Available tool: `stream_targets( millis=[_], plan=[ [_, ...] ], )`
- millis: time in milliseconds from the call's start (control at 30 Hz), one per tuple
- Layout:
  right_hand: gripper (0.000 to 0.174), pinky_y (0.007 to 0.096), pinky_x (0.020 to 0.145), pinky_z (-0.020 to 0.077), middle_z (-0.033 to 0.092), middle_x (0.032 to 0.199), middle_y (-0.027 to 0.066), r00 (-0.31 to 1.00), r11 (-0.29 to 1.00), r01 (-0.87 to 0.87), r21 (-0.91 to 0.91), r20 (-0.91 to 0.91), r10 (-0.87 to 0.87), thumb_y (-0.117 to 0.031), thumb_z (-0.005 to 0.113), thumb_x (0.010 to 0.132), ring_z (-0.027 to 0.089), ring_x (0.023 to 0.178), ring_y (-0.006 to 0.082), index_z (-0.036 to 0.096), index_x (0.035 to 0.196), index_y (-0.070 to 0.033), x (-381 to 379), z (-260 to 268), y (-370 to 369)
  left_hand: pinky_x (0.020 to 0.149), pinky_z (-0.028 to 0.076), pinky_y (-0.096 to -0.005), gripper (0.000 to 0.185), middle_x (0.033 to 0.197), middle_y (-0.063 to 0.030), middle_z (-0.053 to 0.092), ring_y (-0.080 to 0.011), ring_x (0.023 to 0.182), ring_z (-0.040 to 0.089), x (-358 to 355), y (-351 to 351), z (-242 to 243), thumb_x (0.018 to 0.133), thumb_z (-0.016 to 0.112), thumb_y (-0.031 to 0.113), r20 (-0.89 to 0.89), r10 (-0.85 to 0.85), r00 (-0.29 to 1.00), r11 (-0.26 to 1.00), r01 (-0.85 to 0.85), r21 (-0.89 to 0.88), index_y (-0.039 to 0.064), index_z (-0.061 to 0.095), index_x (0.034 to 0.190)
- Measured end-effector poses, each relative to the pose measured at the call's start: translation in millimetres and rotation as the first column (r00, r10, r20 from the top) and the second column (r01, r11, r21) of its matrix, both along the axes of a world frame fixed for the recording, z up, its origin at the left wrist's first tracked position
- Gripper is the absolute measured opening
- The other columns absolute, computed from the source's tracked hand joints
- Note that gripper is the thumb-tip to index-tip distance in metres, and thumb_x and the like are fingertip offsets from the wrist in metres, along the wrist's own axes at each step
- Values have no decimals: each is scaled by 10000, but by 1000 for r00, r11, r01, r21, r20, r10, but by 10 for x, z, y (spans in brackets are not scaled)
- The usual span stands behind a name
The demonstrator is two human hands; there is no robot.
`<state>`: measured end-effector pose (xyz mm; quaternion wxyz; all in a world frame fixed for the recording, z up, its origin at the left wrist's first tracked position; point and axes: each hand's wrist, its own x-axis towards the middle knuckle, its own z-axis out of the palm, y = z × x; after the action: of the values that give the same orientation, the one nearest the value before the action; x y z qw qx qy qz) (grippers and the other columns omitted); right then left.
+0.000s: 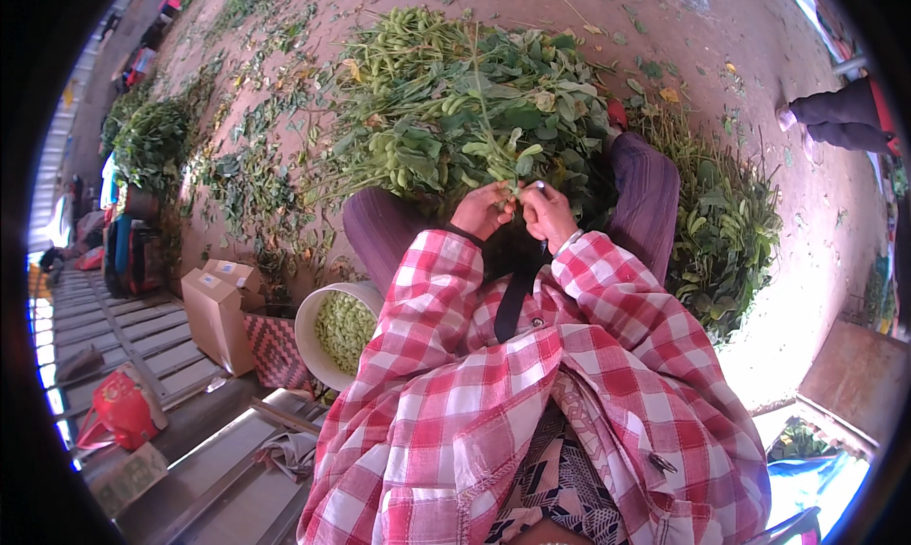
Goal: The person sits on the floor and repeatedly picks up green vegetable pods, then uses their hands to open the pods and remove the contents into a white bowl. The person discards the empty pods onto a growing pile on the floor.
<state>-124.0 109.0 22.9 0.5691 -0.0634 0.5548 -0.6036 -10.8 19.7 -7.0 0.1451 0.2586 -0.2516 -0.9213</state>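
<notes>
My left hand [486, 212] and my right hand [546, 212] meet in front of my lap, fingertips nearly touching. Between them is a green bean plant [500, 154], whose thin stalk points away from me. The left fingers pinch its near end, and the right fingers close on the same spot; the exact grip of each is partly hidden. A metal band shows on a right finger. Just beyond lies a large heap of bean plants [455, 111] with leaves and plump pods, between my knees. Left of my lap stands a white bucket [304, 331] holding green beans [345, 331].
More bean plants [719, 239] lie beyond my right knee. A cardboard box [213, 317] and a red-black woven basket [274, 349] stand beside the bucket. A red bag [124, 410] rests on slats at left. At right, a person's legs [840, 114] stand on the leaf-strewn floor.
</notes>
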Motion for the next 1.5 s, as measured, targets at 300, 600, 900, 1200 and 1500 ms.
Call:
stream_targets(
  millis=[300,600,900,1200,1500],
  plan=[
    [251,291,555,425,575,659,110,639,953,-286,100,-722,267,-232,553,738,554,602,179,565,815,7,-221,-43,-95,449,352,-223,242,690,-62,498,-124,527,449,87,-77,-344,748,433,100,-88,-6,996,998,12,64,-48,521,919],
    [281,372,606,426,595,681,118,442,825,-541,161,-781,442,-331,501,779,579,648,276,534,842,-59,487,479,-303,403,351,-278,280,652,-77,484,-153,488,446,139,-114,-394,745,475,140,-214,67,975,945,7,327,-34,518,961],
    [312,286,549,445,570,625,69,396,439,-898,-41,-512,762,-308,515,796,556,523,142,543,944,-35,279,885,50,404,348,-291,345,639,-83,463,-171,520,450,158,-200,-628,758,520,192,-549,-91,831,903,302,307,-18,487,1030],
    [208,196,421,329,504,612,9,910,975,-210,-69,-378,169,-231,530,787,436,487,57,554,820,-27,-403,113,-199,300,234,-247,362,568,-86,432,-151,414,356,122,-369,-472,766,515,353,-496,-561,663,747,663,41,-7,481,790],
    [165,200,477,349,503,620,-6,977,978,3,-210,-208,-47,-160,581,742,435,533,56,511,763,-12,-119,186,-186,513,455,-317,367,930,-193,491,-248,670,542,139,-140,-548,820,475,245,-290,29,957,738,176,652,15,429,1103]
  ],
)
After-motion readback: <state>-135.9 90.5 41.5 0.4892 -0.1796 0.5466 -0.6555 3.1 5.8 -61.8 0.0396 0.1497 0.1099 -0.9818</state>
